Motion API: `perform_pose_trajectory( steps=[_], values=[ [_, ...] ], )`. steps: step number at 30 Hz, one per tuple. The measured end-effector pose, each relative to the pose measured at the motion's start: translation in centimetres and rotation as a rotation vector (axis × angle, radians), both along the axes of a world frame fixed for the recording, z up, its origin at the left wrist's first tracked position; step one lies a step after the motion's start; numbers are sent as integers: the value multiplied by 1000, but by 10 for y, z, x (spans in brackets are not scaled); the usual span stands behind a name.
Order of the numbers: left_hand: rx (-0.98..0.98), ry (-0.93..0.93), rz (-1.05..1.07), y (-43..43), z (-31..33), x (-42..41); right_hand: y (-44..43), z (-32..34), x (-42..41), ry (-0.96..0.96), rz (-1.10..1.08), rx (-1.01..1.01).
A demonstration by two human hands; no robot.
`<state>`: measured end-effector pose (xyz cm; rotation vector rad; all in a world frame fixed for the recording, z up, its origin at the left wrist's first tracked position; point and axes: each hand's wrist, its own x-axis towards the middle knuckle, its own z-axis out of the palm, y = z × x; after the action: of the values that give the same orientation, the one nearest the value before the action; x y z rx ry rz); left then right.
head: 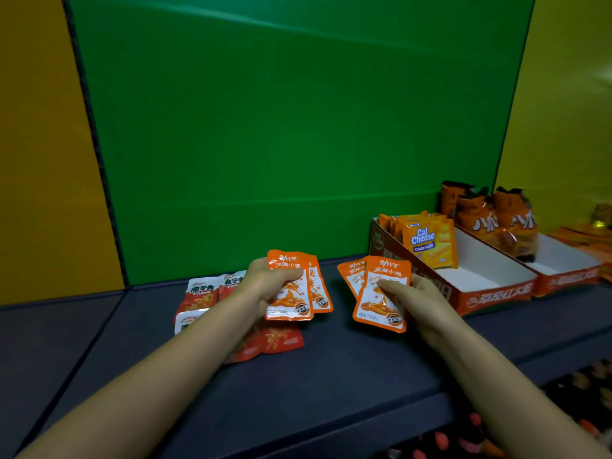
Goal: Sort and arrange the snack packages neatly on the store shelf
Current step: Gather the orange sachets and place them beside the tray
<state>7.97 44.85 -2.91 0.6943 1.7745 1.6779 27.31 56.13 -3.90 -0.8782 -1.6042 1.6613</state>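
Note:
My left hand grips two overlapping orange fish-snack packets above the dark shelf. My right hand holds two more orange packets of the same kind, thumb across the front one. Both bundles are held upright, facing me, a short gap between them. Under my left forearm lies a loose pile of red-and-white snack packets, partly hidden by the arm.
An orange display box at right holds yellow Cal Cheese wafer packs at its back. A second box beside it holds brown-orange bags. A green panel backs the shelf. More goods show on the level below at lower right.

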Motion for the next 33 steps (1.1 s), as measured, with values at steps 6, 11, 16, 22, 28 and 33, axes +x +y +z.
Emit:
perform_pose_trajectory(
  steps=[6, 11, 16, 22, 28, 33],
  values=[
    [-104, 68, 137, 37, 0, -15, 51, -8, -36, -15, 42, 51],
    [-193, 130, 256, 69, -8, -14, 86, -18, -67, -11, 47, 37],
    [-311, 189, 315, 90, -9, -14, 109, -33, -89, -25, 72, 16],
    [-455, 255, 333, 102, -11, -16, 116, -44, -103, -109, 78, 100],
    [-578, 439, 378, 106, -8, -10, 125, -45, -107, -262, 47, 251],
    [-600, 458, 387, 105, -4, -6, 128, -43, -109, -343, 69, 285]
  ],
)
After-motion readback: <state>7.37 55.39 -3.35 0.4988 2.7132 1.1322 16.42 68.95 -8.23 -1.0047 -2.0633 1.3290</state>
